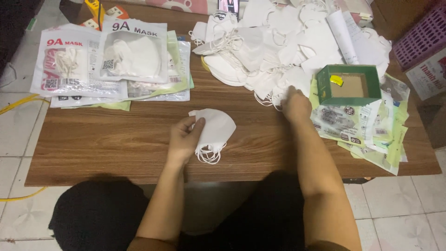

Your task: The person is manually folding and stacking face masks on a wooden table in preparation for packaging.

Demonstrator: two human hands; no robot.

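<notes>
My left hand [185, 138] holds a small stack of folded white face masks [214, 130] over the middle of the wooden table [116, 144], their ear loops dangling below. My right hand [295, 104] reaches forward into the edge of a big loose pile of white masks [283, 42] at the back of the table, its fingers curled among the masks and loops. Whether it grips one cannot be told.
Filled mask packets [111, 60] lie stacked at the back left. A green open cardboard box [349, 84] sits on flat empty packets [371, 130] at the right. A purple plastic basket [420, 35] stands at the far right. A yellow cable [16, 104] runs across the tiled floor.
</notes>
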